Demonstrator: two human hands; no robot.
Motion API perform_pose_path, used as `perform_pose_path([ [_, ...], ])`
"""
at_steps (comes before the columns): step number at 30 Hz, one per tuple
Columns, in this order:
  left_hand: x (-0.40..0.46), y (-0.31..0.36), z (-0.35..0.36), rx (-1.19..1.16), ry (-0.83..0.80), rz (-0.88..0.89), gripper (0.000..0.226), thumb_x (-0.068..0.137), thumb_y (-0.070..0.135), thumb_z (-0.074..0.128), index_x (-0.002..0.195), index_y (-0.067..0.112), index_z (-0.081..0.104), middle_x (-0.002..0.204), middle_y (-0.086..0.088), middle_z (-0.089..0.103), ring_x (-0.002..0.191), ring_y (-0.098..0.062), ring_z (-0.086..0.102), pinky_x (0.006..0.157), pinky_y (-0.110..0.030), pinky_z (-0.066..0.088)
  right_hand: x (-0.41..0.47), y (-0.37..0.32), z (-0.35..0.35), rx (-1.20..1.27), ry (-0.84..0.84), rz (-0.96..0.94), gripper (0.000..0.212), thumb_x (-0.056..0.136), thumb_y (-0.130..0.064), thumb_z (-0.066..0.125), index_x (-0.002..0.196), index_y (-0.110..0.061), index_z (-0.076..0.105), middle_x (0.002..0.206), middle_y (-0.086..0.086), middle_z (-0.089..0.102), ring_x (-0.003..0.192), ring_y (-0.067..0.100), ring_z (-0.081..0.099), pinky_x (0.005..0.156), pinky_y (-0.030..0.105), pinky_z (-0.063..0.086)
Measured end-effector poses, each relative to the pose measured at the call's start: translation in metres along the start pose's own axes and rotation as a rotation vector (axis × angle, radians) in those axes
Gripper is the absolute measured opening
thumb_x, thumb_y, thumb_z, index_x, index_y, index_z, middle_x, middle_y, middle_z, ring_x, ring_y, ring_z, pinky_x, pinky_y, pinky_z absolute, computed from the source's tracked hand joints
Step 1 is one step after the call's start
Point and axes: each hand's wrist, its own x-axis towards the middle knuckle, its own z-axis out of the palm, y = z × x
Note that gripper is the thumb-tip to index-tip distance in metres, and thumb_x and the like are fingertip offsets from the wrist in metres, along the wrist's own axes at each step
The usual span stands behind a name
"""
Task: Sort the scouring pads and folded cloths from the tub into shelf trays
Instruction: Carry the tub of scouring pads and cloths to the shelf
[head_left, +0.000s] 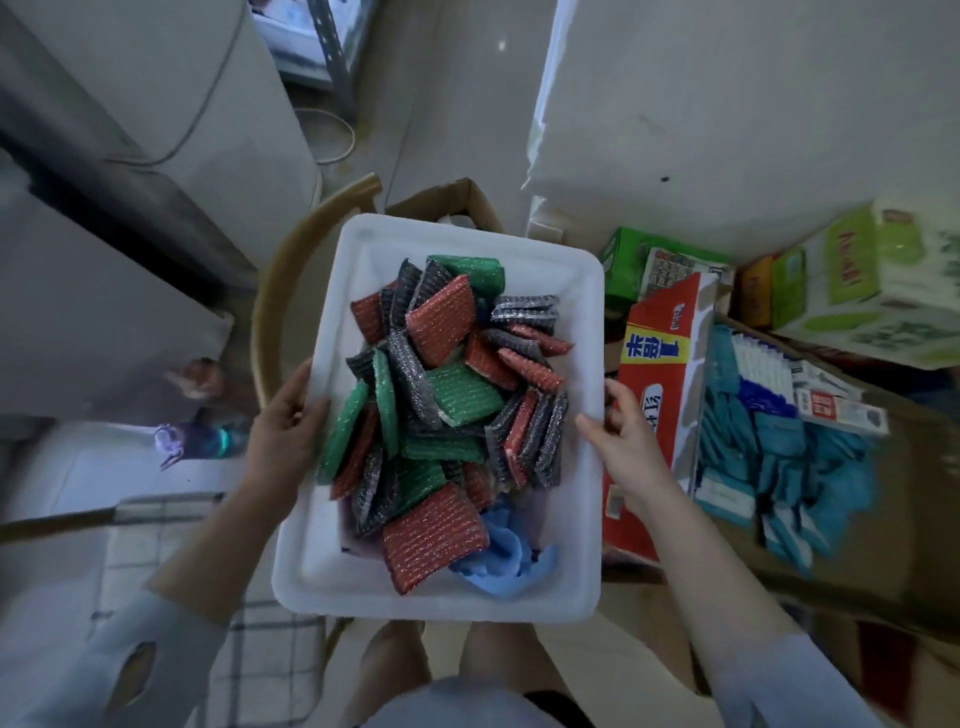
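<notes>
Far left: pale cabinets (156, 130), a checked cloth (171, 561) low down, a small purple and green bottle (195, 439) on the floor. Then the left hand (283, 415), gripping the left rim of the white tub (332, 587), thumb over the edge, fingers underneath and unseen. Behind the tub, a curved wooden chair back (291, 270). In the tub, held over the lap, a heap of scouring pads (441, 395) in red, green and silver-grey, some on edge, some flat; under them at the near right corner, crumpled blue cloths (506, 556), not neatly folded as far as can be told. On the right rim, the right hand (621, 436), thumb on top, fingers curled round the outer edge. Just beside it, a red carton (670, 374); further right, an open cardboard box of teal packets (789, 467) and green cartons (852, 260). No shelf trays in view. Sorting apparently not begun: tub still full, pads and cloths mixed, everything left to separate
</notes>
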Motion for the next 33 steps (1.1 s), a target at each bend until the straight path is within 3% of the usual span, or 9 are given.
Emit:
perform_pose_path([
  [3, -0.050, -0.003, -0.009, -0.063, 0.064, -0.023, 0.048, 0.099, 0.010, 0.051, 0.144, 0.026, 0.045, 0.122, -0.005, 0.059, 0.074, -0.007, 0.057, 0.064, -0.012, 0.054, -0.026, -0.007, -0.010, 0.006, -0.032, -0.024, 0.057, 0.094, -0.026, 0.064, 0.144, -0.036, 0.038, 0.137, 0.001, 0.052, 0.125, 0.021, 0.050, 0.104, 0.048, 0.044],
  [5, -0.082, -0.013, -0.012, -0.099, 0.091, -0.031, 0.048, 0.100, 0.009, 0.048, 0.144, 0.028, 0.045, 0.119, -0.004, 0.061, 0.068, -0.004, 0.059, 0.056, -0.010, 0.051, -0.039, -0.005, -0.017, 0.003, -0.062, -0.042, 0.057, 0.092, -0.030, 0.066, 0.141, -0.042, 0.040, 0.139, 0.001, 0.051, 0.128, 0.023, 0.048, 0.105, 0.053, 0.043],
  [8, -0.137, -0.034, -0.011, -0.170, 0.150, -0.037, 0.046, 0.101, 0.010, 0.047, 0.143, 0.029, 0.046, 0.126, -0.007, 0.062, 0.076, -0.003, 0.063, 0.060, -0.016, 0.052, -0.057, 0.004, -0.032, -0.034, -0.145, -0.103, 0.057, 0.092, -0.030, 0.066, 0.141, -0.041, 0.041, 0.140, -0.004, 0.051, 0.128, 0.021, 0.048, 0.104, 0.054, 0.044],
  [12, -0.222, -0.071, 0.009, -0.316, 0.307, -0.049, 0.043, 0.102, 0.014, 0.045, 0.141, 0.033, 0.049, 0.122, -0.005, 0.064, 0.086, -0.014, 0.063, 0.067, -0.025, 0.054, -0.081, 0.012, -0.057, -0.103, -0.273, -0.206, 0.055, 0.094, -0.023, 0.064, 0.144, -0.034, 0.042, 0.115, -0.010, 0.063, 0.102, 0.011, 0.062, 0.094, 0.045, 0.053],
  [17, -0.325, -0.131, 0.033, -0.462, 0.501, -0.096, 0.041, 0.102, 0.013, 0.046, 0.136, 0.035, 0.054, 0.118, -0.007, 0.066, 0.090, -0.020, 0.063, 0.078, -0.039, 0.055, -0.120, 0.022, -0.071, -0.204, -0.441, -0.293, 0.050, 0.094, -0.022, 0.064, 0.140, -0.031, 0.046, 0.117, -0.009, 0.064, 0.103, 0.012, 0.062, 0.091, 0.040, 0.053],
  [21, -0.402, -0.175, 0.043, -0.575, 0.696, -0.150, 0.041, 0.101, 0.016, 0.049, 0.137, 0.036, 0.051, 0.110, -0.004, 0.062, 0.095, -0.021, 0.057, 0.087, -0.038, 0.051, -0.158, 0.034, -0.055, -0.288, -0.610, -0.345, 0.038, 0.094, -0.017, 0.063, 0.117, -0.047, 0.055, 0.110, -0.009, 0.069, 0.103, 0.017, 0.066, 0.091, 0.043, 0.054],
  [25, -0.476, -0.211, 0.049, -0.674, 0.911, -0.183, 0.043, 0.101, 0.015, 0.049, 0.141, 0.031, 0.046, 0.093, 0.002, 0.054, 0.078, -0.008, 0.052, 0.068, -0.015, 0.047, -0.201, 0.050, -0.023, -0.372, -0.742, -0.392, 0.043, 0.094, -0.019, 0.063, 0.135, -0.030, 0.051, 0.114, -0.001, 0.069, 0.100, 0.017, 0.066, 0.090, 0.041, 0.054],
  [30, -0.569, -0.258, 0.049, -0.811, 1.120, -0.215, 0.041, 0.101, 0.014, 0.049, 0.139, 0.030, 0.047, 0.095, 0.003, 0.055, 0.082, -0.010, 0.053, 0.078, -0.025, 0.048, -0.276, 0.081, 0.024, -0.430, -0.925, -0.396, 0.032, 0.098, -0.021, 0.058, 0.127, -0.030, 0.048, 0.126, 0.004, 0.062, 0.108, 0.022, 0.064, 0.087, 0.036, 0.054],
  [33, -0.620, -0.289, 0.046, -0.873, 1.238, -0.253, 0.043, 0.101, 0.016, 0.050, 0.142, 0.028, 0.045, 0.104, 0.001, 0.056, 0.086, -0.010, 0.054, 0.081, -0.025, 0.047, -0.321, 0.102, 0.051, -0.509, -1.016, -0.470, 0.031, 0.098, -0.020, 0.058, 0.126, -0.025, 0.049, 0.115, 0.004, 0.066, 0.096, 0.019, 0.066, 0.074, 0.028, 0.055],
])
